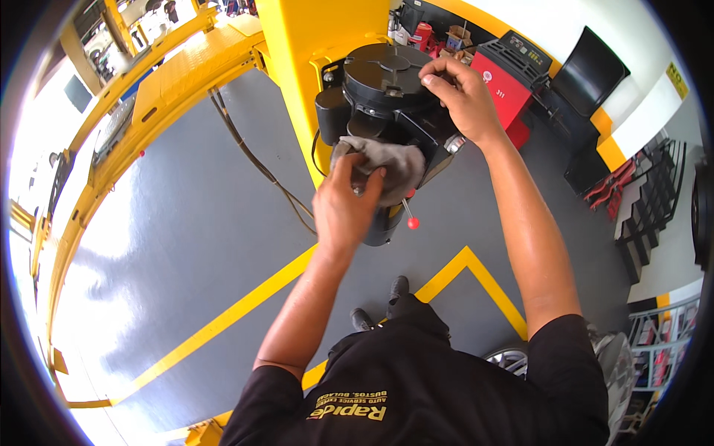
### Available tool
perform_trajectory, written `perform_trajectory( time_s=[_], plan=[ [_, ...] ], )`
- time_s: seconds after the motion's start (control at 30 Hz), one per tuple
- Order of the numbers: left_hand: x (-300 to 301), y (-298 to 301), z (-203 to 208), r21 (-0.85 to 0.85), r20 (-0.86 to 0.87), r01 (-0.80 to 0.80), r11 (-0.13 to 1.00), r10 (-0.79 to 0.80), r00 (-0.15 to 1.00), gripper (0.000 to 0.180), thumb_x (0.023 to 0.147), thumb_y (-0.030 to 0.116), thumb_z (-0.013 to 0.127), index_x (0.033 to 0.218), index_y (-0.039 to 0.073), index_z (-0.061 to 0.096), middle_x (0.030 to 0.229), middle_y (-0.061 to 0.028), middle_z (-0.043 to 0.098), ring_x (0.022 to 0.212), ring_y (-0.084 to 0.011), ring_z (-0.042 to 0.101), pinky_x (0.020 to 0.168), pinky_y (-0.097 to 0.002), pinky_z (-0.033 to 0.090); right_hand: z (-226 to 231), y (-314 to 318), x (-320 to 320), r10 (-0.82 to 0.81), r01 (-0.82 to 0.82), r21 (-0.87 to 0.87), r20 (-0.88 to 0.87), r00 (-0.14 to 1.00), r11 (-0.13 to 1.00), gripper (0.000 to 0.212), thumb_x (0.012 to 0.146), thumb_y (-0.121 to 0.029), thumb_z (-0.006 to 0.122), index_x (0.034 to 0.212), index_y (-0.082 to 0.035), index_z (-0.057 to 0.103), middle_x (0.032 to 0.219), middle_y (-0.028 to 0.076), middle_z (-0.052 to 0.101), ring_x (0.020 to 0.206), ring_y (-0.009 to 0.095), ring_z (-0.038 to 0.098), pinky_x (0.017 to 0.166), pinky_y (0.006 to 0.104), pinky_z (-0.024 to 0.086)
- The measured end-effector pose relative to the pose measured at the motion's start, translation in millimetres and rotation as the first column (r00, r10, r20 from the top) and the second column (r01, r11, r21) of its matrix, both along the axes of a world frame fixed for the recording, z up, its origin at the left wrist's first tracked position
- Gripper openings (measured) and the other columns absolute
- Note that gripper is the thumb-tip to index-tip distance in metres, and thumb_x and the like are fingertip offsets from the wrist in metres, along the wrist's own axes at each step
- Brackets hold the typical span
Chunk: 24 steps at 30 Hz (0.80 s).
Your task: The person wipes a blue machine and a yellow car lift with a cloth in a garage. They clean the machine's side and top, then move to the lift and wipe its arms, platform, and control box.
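My left hand (346, 208) grips a grey rag (398, 165), its fingers and thumb bunched into the cloth. The rag lies against the front of a black machine unit (387, 74) with a round lid, mounted on a yellow post (301, 44). My right hand (465, 97) is raised at the right edge of that lid, fingers curled and thumb near the forefinger in a pinch. Anything between those fingertips is too small to make out. Just below the rag, a lever with a red ball knob (413, 223) sticks out. The rag hides part of the unit's front.
A yellow lift ramp (186, 67) curves along the left, with dark hoses (253, 160) hanging beside it. At the right are a red and black machine (506, 82) and black steps (651, 204). Yellow lines (223, 320) mark the grey floor. A wheel (512, 360) shows at my right side.
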<state>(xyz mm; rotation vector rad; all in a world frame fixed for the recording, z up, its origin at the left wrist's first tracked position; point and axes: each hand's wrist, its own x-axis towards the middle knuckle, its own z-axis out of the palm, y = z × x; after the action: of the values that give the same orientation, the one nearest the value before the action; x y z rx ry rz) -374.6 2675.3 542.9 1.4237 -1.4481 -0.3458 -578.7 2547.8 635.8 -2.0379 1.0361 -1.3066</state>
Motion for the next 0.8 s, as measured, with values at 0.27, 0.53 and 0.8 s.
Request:
perform_trajectory(
  time_s=[0.27,0.53,0.8],
  plan=[
    [-25.6,5.3,26.0,0.139,-0.055,0.283,0.949,-0.278,0.959,0.061,0.104,0.036,0.059,0.149,-0.003,0.045,0.117,-0.0273,0.07,0.112,-0.0376,0.069,0.099,-0.041,0.049,-7.4,-2.5,-4.0,0.009,-0.011,-0.051,-0.033,0.999,0.999,0.018,0.094,-0.021,0.067,0.101,-0.004,0.071,0.085,-0.001,0.067,0.079,0.008,0.058,0.076,0.0265,0.048],
    [-16.3,-3.0,40.6,0.447,0.191,0.189,0.874,-0.3,0.935,0.067,0.101,0.059,0.052,0.11,-0.008,0.054,0.091,-0.0321,0.069,0.098,-0.0494,0.067,0.085,-0.0539,0.051,-6.6,-2.6,-4.3,0.04,-0.039,-0.035,0.016,0.999,0.999,0.021,0.094,-0.022,0.069,0.104,-0.005,0.073,0.091,0.001,0.072,0.085,0.01,0.064,0.08,0.0273,0.05],
    [5.0,7.8,62.4,0.417,0.494,-0.086,0.905,-0.147,0.857,0.047,0.102,0.041,0.05,0.109,-0.001,0.068,0.1,-0.0246,0.072,0.097,-0.0432,0.068,0.083,-0.0475,0.052,-8.5,-6.7,-2.0,-0.002,0.005,-0.059,0.044,0.999,0.998,0.017,0.097,-0.019,0.067,0.101,-0.004,0.071,0.082,-0.002,0.065,0.076,0.007,0.056,0.071,0.0261,0.046]
  ],
)
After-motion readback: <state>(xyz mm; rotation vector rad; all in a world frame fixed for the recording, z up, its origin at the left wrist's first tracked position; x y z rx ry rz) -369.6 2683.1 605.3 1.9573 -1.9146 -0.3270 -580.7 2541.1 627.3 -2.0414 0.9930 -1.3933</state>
